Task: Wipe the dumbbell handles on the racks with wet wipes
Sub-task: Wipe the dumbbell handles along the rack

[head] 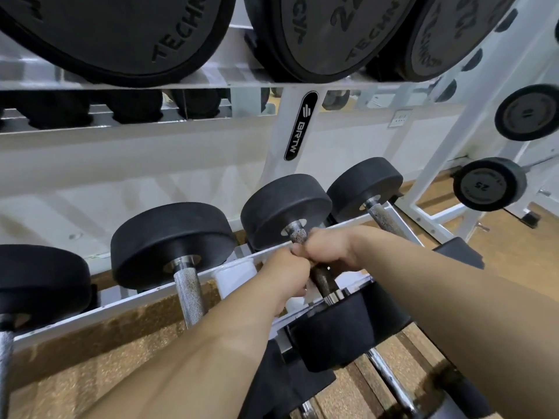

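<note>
My left hand (284, 278) and right hand (328, 249) touch, both curled round the knurled handle (323, 278). What looks like a wipe (295, 303) peeks out below the left. The dumbbell (284, 207) looks heavy and rigid, so I'd leave it racked and grip mid-handle.

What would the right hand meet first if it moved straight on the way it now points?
The right hand would most likely meet the left hand, which seems to touch it on the handle; the black weight sits just beyond.
</note>
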